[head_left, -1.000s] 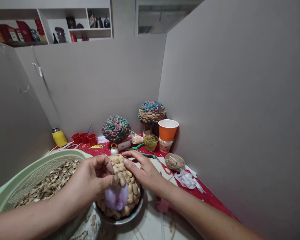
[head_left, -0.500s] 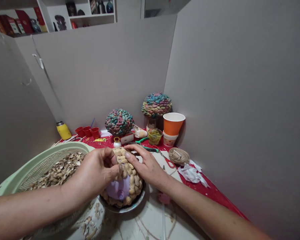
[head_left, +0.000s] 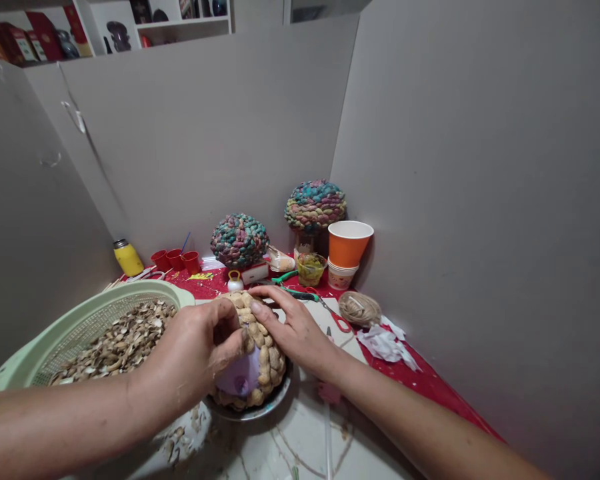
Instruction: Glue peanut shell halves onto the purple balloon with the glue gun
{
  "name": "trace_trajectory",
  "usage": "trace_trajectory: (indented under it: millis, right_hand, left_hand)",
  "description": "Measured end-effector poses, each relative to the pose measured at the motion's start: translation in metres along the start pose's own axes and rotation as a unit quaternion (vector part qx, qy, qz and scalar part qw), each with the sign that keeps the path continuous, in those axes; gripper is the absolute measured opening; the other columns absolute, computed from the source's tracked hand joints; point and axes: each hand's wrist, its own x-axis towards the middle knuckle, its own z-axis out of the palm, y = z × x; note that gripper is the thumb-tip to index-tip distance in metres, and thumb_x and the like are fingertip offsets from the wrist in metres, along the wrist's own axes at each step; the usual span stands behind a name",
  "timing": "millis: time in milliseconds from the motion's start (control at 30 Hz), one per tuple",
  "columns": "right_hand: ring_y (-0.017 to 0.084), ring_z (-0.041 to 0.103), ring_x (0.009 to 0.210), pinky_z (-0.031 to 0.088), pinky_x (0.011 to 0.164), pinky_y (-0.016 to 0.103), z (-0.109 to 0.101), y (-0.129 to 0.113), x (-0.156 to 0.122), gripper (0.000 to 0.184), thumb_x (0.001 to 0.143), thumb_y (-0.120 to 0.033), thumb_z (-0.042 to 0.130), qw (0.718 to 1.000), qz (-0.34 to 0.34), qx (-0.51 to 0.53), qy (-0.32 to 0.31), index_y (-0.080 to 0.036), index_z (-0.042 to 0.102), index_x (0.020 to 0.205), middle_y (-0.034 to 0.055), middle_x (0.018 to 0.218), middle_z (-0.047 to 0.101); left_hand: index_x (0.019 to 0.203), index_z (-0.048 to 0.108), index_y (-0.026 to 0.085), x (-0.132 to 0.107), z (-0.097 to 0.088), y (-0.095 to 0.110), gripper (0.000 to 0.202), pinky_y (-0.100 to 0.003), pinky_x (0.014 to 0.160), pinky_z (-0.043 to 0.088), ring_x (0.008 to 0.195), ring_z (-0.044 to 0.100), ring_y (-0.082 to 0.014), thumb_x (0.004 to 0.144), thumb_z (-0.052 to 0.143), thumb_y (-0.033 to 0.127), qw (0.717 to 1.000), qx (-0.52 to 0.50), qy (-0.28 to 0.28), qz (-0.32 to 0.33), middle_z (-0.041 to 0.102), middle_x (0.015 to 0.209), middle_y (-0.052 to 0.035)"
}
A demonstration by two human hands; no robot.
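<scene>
Head view, looking down at a cluttered corner of the tabletop (head_left: 305, 447).

- Peanut-shell dome (head_left: 266, 353): sits in a metal bowl (head_left: 276, 404) right in front of the person, between both hands. Shells cover most of it; a purple bare patch (head_left: 239, 380) shows on the near side.
- Left hand (head_left: 200, 347): fingers curled, thumb and fingertips pinched on the shells at the edge of the bare patch. Whether a loose shell sits in the pinch, cannot tell.
- Right hand (head_left: 293, 330): fingers laid close together, flat over the far top of the dome, bracing it.
- Green basket (head_left: 80, 313) of loose shells touches the left forearm.
- Farther back: two painted domes (head_left: 239, 239), an orange cup (head_left: 349, 243), a twine ball (head_left: 360, 308).

Risks, as judged:
- Too hard a pinch could crack a shell or pry its neighbours loose.
- If the purple core is soft, pressure from both sides might dent it.
- The dome may rock in the bowl if the right hand lifts.
- The left forearm leaning on the basket rim could tip shells out.
</scene>
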Motion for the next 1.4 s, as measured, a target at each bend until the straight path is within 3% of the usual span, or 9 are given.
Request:
trace_trajectory:
  millis: [233, 367, 467, 600, 700, 767, 1000, 1167, 1400]
  right_hand:
    - [0.023, 0.059, 0.108, 0.043, 0.096, 0.037, -0.001, 0.001, -0.001, 0.025, 0.097, -0.036, 0.049, 1.0, 0.002, -0.003, -0.003, -0.019, 0.062, 0.11, 0.007, 0.112, 0.065]
    - [0.023, 0.059, 0.108, 0.044, 0.095, 0.037, -0.001, 0.001, 0.0, 0.023, 0.097, -0.035, 0.05, 1.0, -0.002, -0.01, 0.004, -0.021, 0.062, 0.111, 0.006, 0.112, 0.065]
    - [0.023, 0.058, 0.108, 0.044, 0.095, 0.037, -0.003, -0.005, -0.004, 0.022, 0.098, -0.032, 0.05, 0.999, -0.022, -0.026, 0.038, -0.021, 0.059, 0.115, 0.0065, 0.115, 0.064]
    - [0.021, 0.058, 0.099, 0.047, 0.087, 0.035, -0.005, -0.025, -0.021, 0.014, 0.096, -0.018, 0.057, 0.978, -0.148, -0.075, 0.123, -0.023, 0.06, 0.108, 0.0052, 0.103, 0.062]
    - [0.021, 0.057, 0.082, 0.047, 0.075, 0.037, -0.003, -0.041, -0.033, 0.02, 0.089, -0.005, 0.058, 0.949, -0.262, -0.148, 0.097, -0.019, 0.061, 0.104, 0.0055, 0.087, 0.061]
    - [0.02, 0.055, 0.074, 0.046, 0.07, 0.038, 0.0, -0.048, -0.036, 0.019, 0.087, -0.005, 0.058, 0.931, -0.302, -0.191, 0.074, -0.016, 0.062, 0.101, 0.006, 0.08, 0.06]
    - [0.019, 0.053, 0.066, 0.041, 0.064, 0.036, 0.012, -0.045, -0.033, 0.013, 0.084, -0.006, 0.062, 0.91, -0.315, -0.258, 0.081, -0.014, 0.063, 0.095, 0.0058, 0.074, 0.062]
    - [0.019, 0.054, 0.066, 0.039, 0.063, 0.035, 0.011, -0.041, -0.035, 0.018, 0.081, -0.003, 0.062, 0.907, -0.318, -0.264, 0.073, -0.014, 0.062, 0.095, 0.0057, 0.074, 0.063]
    - [0.02, 0.055, 0.07, 0.041, 0.065, 0.037, 0.014, -0.039, -0.034, 0.017, 0.085, -0.005, 0.06, 0.919, -0.297, -0.249, 0.073, -0.011, 0.063, 0.101, 0.0076, 0.078, 0.064]
  left_hand:
    - [0.076, 0.065, 0.018, -0.008, -0.012, -0.001, 0.021, -0.022, 0.054, 0.044, 0.059, 0.054, -0.0131, 0.088, 0.049, 0.025, 0.997, -0.07, -0.017, 0.032, 0.063, 0.067, 0.0012]
    - [0.081, 0.066, 0.02, -0.004, -0.023, -0.017, 0.02, -0.026, 0.061, 0.049, 0.066, 0.059, -0.0161, 0.089, 0.054, 0.033, 0.993, -0.017, 0.096, 0.07, 0.065, 0.072, -0.0005]
    - [0.098, 0.068, 0.02, 0.011, -0.025, -0.035, 0.024, -0.036, 0.09, 0.05, 0.1, 0.063, -0.0228, 0.09, 0.054, 0.038, 0.983, 0.036, 0.149, 0.105, 0.07, 0.101, -0.0066]
    - [0.119, 0.066, 0.018, 0.031, -0.019, -0.048, 0.043, -0.045, 0.111, 0.038, 0.128, 0.052, -0.0264, 0.093, 0.045, 0.044, 0.994, -0.001, 0.066, 0.09, 0.06, 0.135, -0.0126]
    - [0.131, 0.06, 0.016, 0.037, -0.014, -0.046, 0.051, -0.044, 0.117, 0.029, 0.138, 0.043, -0.0247, 0.097, 0.038, 0.047, 0.997, -0.027, -0.02, 0.076, 0.054, 0.145, -0.0118]
    - [0.134, 0.057, 0.016, 0.037, -0.012, -0.044, 0.054, -0.043, 0.119, 0.026, 0.141, 0.039, -0.023, 0.098, 0.035, 0.049, 0.994, -0.045, -0.057, 0.08, 0.053, 0.147, -0.0107]
    - [0.13, 0.062, 0.017, 0.033, -0.011, -0.044, 0.057, -0.041, 0.118, 0.027, 0.139, 0.041, -0.0223, 0.099, 0.028, 0.052, 0.988, -0.084, -0.096, 0.088, 0.051, 0.149, -0.01]
    - [0.135, 0.056, 0.013, 0.032, -0.011, -0.049, 0.06, -0.039, 0.12, 0.021, 0.144, 0.034, -0.0232, 0.098, 0.026, 0.049, 0.987, -0.079, -0.117, 0.072, 0.047, 0.151, -0.0097]
    - [0.14, 0.052, 0.019, 0.035, -0.009, -0.061, 0.054, -0.039, 0.121, 0.02, 0.145, 0.03, -0.0221, 0.095, 0.031, 0.039, 0.984, -0.08, -0.13, 0.086, 0.046, 0.153, -0.0039]
